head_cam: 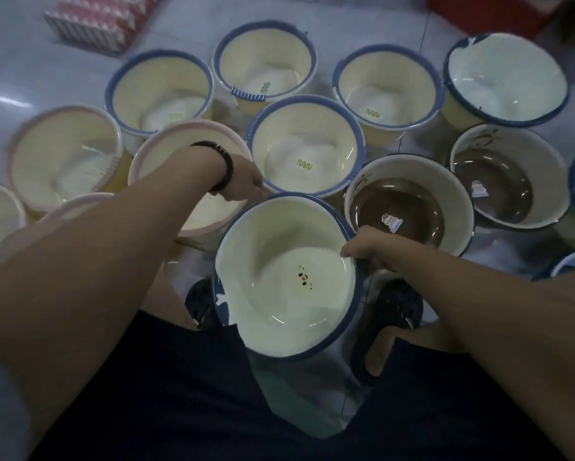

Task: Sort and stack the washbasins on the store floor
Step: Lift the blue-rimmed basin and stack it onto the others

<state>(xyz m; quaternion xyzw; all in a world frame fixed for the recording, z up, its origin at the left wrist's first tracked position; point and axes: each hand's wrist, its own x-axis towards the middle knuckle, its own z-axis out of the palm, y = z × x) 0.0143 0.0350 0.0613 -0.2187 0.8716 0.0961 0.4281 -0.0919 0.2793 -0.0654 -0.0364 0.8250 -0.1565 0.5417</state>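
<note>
Left hand (246, 186) is set on the far-left rim of the face-print washbasin (286, 277); its fingers seem curled over the edge, though the rim hides most of them. A dark beaded bracelet (224, 168) is worn at that wrist. Right hand (370, 249) is clamped on the right rim, thumb laid inside and fingers (374, 262) curled round the outside. The basin is held in front of the person's legs, over two black sandals (390, 314), and is tipped toward the camera. It is round and deep, with a glossy cream inside, a blue rim and a small face printed on the bottom; nothing is seen in it. Beyond it, on the pale glossy floor (30, 61), other basins stand close together. Blue-rimmed cream basins (304, 144) bear a yellow squiggle mark. Pink-rimmed cream basins (66, 158) are noted on the left. Two brown-bottomed basins (409, 204), each with a sticker, are on the right. A white, blue-rimmed basin (507, 78) leans at the far right. A red-and-white striped box (103, 21) lies beyond.
</note>
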